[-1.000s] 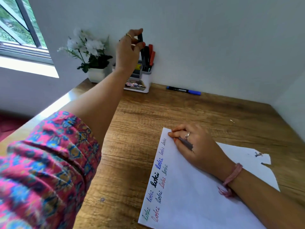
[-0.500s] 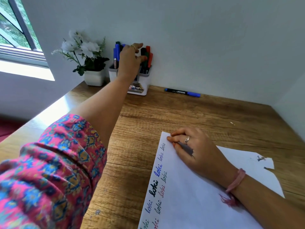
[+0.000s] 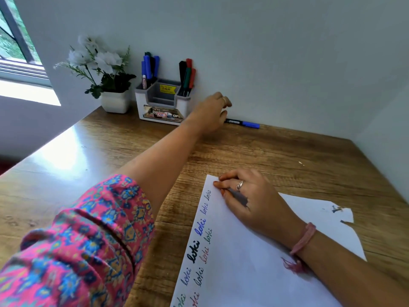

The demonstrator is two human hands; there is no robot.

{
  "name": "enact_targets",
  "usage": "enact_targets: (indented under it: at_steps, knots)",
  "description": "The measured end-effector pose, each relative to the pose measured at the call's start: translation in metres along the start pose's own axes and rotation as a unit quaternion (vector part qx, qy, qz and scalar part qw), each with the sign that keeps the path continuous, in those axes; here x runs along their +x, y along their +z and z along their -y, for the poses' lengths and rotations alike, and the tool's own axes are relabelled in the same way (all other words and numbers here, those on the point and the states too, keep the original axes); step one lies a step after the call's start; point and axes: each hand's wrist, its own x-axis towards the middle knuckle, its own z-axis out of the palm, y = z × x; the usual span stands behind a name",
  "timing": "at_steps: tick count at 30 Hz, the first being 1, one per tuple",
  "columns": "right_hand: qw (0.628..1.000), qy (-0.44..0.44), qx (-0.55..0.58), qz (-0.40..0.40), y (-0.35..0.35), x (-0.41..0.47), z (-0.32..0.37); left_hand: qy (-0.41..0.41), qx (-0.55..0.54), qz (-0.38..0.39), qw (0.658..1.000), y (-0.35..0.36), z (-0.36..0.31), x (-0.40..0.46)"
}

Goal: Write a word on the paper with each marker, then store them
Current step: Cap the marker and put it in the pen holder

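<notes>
Head view is showing item one: a blue-capped marker point(image 3: 243, 123), slim, black-barrelled with a pale label, lying flat on the wooden desk point(image 3: 287, 156) along the foot of the wall, just past the fingertips of the left hand point(image 3: 210, 114). Judged light, rigid and smooth; it is likely rolling easily, so a pinch across the mid-barrel, clear of the cap, is looking the safest hold. The near end is being hidden by the hand, and contact cannot be told. The left hand is reaching with fingers loosely curled, holding nothing that shows.

Item two: paper point(image 3: 254, 273), thin and limp, lying under the right hand point(image 3: 250, 200), which is resting on its upper corner with fingers bent, seemingly pinning the sheet. Rows of a short word in several colours are running down the edge nearest the left arm.

Item three: white organiser point(image 3: 162, 107), just left of the reaching hand, carrying upright markers in two clusters. A potted flower point(image 3: 115, 100) is standing beyond it.
</notes>
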Motion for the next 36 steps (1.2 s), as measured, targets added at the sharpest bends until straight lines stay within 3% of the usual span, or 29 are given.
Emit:
enact_targets:
  at_steps: [6, 9, 16, 22, 24, 29, 32, 36]
  knots:
    - [1.000, 0.002, 0.005, 0.002, -0.001, 0.000, 0.000, -0.079, 0.079, 0.121, 0.986, 0.020, 0.003, -0.001]
    - [1.000, 0.000, 0.007, -0.004, 0.000, 0.000, 0.000, -0.081, 0.123, 0.145, 0.978, 0.023, 0.006, -0.004]
    - [1.000, 0.006, 0.002, 0.009, -0.003, 0.000, 0.002, -0.047, 0.131, 0.084, 0.987, 0.021, 0.002, -0.018]
    - [1.000, 0.011, -0.010, 0.024, -0.005, 0.000, 0.003, -0.057, -0.092, -0.051, 0.993, 0.004, -0.014, -0.042]
    - [1.000, 0.011, -0.014, 0.026, -0.005, 0.000, 0.004, -0.092, -0.204, -0.123, 0.967, -0.007, -0.024, -0.052]
    - [0.999, 0.016, -0.015, 0.031, -0.007, -0.001, 0.007, -0.184, -0.430, -0.242, 0.850, -0.043, -0.045, -0.074]
    - [0.999, 0.025, -0.018, 0.039, -0.007, 0.000, 0.007, -0.216, -0.523, -0.247, 0.786, -0.064, -0.051, -0.089]
    - [0.999, 0.026, -0.014, 0.031, -0.006, 0.001, 0.008, -0.239, -0.570, -0.205, 0.759, -0.081, -0.066, -0.113]
